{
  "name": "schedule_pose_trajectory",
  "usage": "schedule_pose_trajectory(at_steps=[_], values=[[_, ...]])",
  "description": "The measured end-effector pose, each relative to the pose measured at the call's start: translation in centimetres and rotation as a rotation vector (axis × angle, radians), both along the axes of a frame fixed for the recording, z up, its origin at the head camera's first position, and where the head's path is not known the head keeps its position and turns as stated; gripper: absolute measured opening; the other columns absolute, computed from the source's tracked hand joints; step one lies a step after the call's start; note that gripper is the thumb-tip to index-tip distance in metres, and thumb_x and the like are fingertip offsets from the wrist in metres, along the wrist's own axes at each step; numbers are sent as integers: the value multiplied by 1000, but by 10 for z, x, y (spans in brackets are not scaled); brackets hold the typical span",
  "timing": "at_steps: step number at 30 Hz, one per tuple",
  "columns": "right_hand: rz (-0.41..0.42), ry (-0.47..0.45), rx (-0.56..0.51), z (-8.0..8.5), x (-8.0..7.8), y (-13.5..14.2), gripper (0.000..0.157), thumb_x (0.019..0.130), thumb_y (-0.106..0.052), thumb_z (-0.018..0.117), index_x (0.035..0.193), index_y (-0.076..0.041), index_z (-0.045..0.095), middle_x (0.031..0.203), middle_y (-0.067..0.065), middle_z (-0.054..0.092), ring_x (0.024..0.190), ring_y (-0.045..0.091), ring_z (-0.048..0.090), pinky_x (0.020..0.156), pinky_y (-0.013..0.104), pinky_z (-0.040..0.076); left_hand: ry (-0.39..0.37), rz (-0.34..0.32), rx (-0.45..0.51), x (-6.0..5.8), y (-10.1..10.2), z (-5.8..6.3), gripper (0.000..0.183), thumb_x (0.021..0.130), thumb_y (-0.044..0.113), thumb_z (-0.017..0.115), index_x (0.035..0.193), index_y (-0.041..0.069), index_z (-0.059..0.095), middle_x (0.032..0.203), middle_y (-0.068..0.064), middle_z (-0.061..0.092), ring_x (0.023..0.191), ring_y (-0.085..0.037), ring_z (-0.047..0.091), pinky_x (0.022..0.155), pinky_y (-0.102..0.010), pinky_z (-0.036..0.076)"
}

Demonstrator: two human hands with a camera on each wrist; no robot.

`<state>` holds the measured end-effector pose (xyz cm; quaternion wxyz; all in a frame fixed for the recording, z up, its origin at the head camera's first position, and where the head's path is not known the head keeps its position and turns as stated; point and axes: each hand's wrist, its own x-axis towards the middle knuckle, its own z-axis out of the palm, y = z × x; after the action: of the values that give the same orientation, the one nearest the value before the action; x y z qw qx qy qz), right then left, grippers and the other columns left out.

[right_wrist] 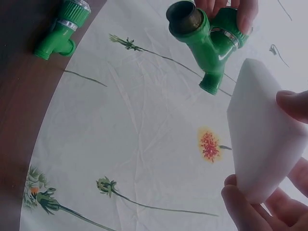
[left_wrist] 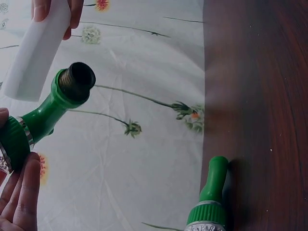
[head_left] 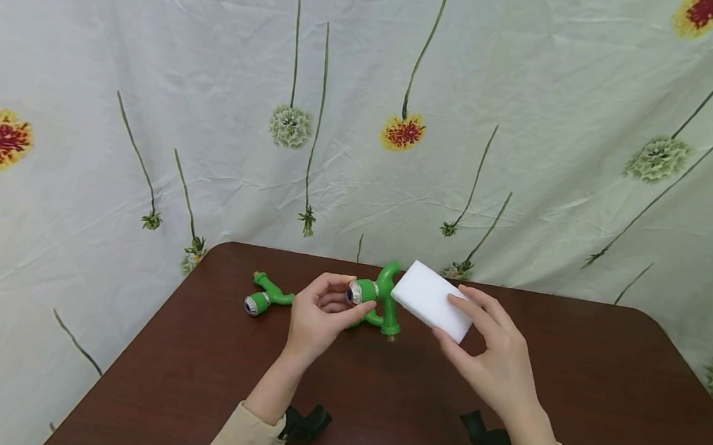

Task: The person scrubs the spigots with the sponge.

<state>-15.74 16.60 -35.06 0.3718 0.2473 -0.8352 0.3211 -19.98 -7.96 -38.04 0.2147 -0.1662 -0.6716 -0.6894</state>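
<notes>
My left hand (head_left: 317, 321) pinches a green plastic faucet (head_left: 386, 292) by its ribbed knob, above the table. In the left wrist view the faucet's threaded inlet (left_wrist: 77, 81) points up and to the right. A white block sponge (head_left: 431, 301) sits in my right hand (head_left: 500, 359), gripped at its edges between thumb and fingers. Its near corner overlaps the faucet body in the head view, and the right wrist view shows the sponge (right_wrist: 262, 132) close beside the faucet's spout (right_wrist: 211, 83).
On the dark wooden table (head_left: 391, 409), a second green faucet (head_left: 269, 291) lies left of my left hand. Another green faucet (head_left: 375, 319) lies partly hidden behind the held one. A floral cloth (head_left: 347, 179) hangs along the table's far edge.
</notes>
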Motion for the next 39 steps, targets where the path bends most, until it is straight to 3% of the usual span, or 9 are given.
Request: schedule_pose_trajectory(at_steps=[5,9,12,16,18,25,30,33,39], values=[[26,-14,47,-4,-1,-4,46,69,-17,82,112,-12,67,122,5,57,106,20,57,79,19,45,5,-10,-8,2,1,3,36,69,-3,81,102,-1,65,89,-14,65,74,-14,65,67,-27,56],[-38,55,55,-5,-2,-7,47,66,-12,83,110,-9,68,120,8,59,103,23,58,71,29,49,7,-14,-14,12,2,15,35,70,-7,78,101,-6,63,86,-15,64,71,-12,64,67,-27,55],[-50,86,-4,-4,-2,-8,43,68,-13,81,109,-8,68,118,9,59,101,25,59,74,24,47,12,-19,-34,18,3,24,36,70,-9,77,103,-8,62,87,-15,63,72,-13,64,68,-29,56],[42,60,-34,-5,-1,-10,42,73,-19,80,112,-10,68,121,8,58,104,25,58,81,12,42,54,-33,-77,19,4,25,39,71,-8,77,107,-9,63,92,-16,62,78,-13,63,70,-39,56],[62,57,-8,-5,-1,-11,44,72,-17,81,113,-10,67,122,7,58,105,23,58,81,14,44,84,-39,-88,19,4,24,39,70,-9,77,107,-9,63,93,-17,61,80,-12,62,71,-44,55],[-38,64,33,-6,-1,-10,47,66,-9,84,110,-9,68,121,5,59,105,20,58,74,25,47,75,-51,-78,19,5,24,44,70,-11,76,111,-9,60,91,-18,61,78,-12,63,71,-41,56],[47,58,-15,-5,-1,-10,42,75,-21,80,113,-10,67,123,6,58,107,21,57,82,16,44,46,-64,-69,20,5,25,42,68,-12,76,105,-10,55,91,-20,61,76,-14,64,71,-32,56],[88,32,-2,-5,0,-12,41,78,-26,77,114,-10,67,123,6,57,108,21,57,84,13,42,62,-71,-70,20,5,25,39,68,-13,76,101,-10,56,93,-20,62,78,-17,64,72,-34,56],[5,69,13,-4,-1,-13,46,66,-9,82,110,-8,68,119,8,59,103,23,59,76,22,47,96,-60,-97,20,5,24,39,66,-12,78,101,-8,61,97,-18,63,86,-22,64,75,-41,55]])
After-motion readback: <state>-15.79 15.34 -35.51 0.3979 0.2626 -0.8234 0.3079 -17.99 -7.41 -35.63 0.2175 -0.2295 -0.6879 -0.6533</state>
